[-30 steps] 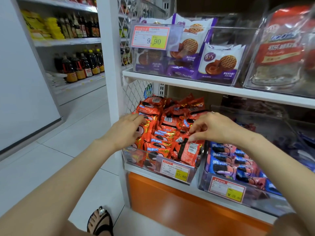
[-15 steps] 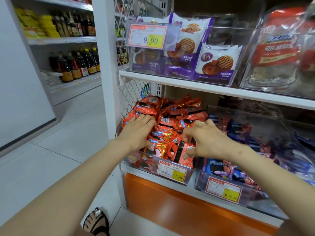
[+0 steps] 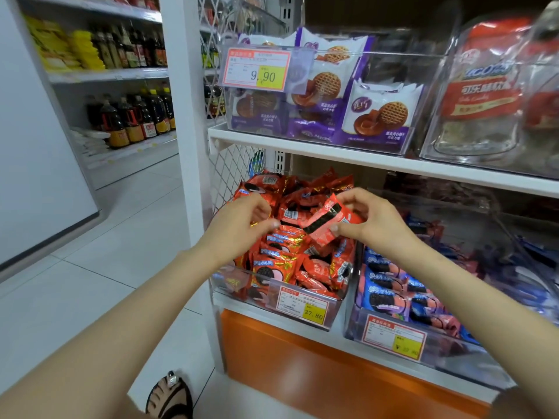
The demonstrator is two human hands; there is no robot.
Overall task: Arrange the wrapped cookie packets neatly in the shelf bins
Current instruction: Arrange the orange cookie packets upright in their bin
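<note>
Raised above the bin (image 3: 233,285), a red packet (image 3: 325,225) sits between right hand (image 3: 376,223) fingers (image 3: 351,199).

Red cookie packets (image 3: 281,267) heaped in clear bin (image 3: 225,281), one packet (image 3: 325,228) tilted above

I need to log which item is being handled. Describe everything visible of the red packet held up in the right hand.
The red packet is a glossy, crinkled, foil-like wrapper with a dark band across it; its print is blurred. It hangs tilted above the pile in the clear bin. The right hand pinches its right end, thumb below, fingers on top.
</note>
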